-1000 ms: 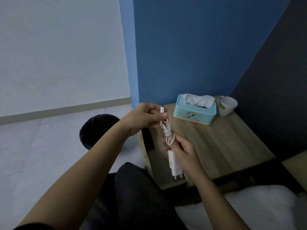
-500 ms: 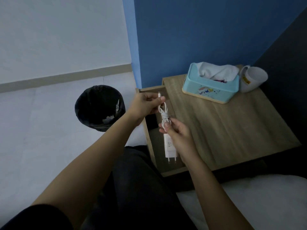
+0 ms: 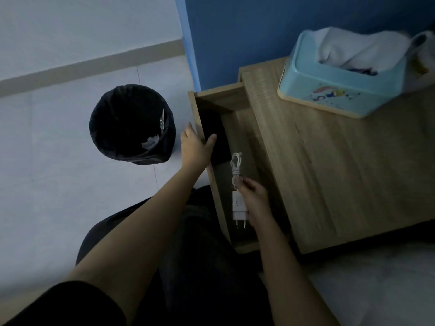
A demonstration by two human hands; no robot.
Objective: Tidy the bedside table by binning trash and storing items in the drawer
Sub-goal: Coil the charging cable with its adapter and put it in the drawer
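Beside the open drawer (image 3: 246, 135), a black bin (image 3: 103, 130); tissue box (image 3: 329, 90) on tabletop (image 3: 341, 175).

A light-blue tissue box (image 3: 329, 88) stuffed with white tissue (image 3: 348, 48) stands near a blue wall (image 3: 247, 31); pale floor tiles (image 3: 47, 184) lie left, white bedding (image 3: 381, 290) lower right

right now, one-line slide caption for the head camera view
Right hand holds a bundled white charger over the open drawer while the left hand grips its front.
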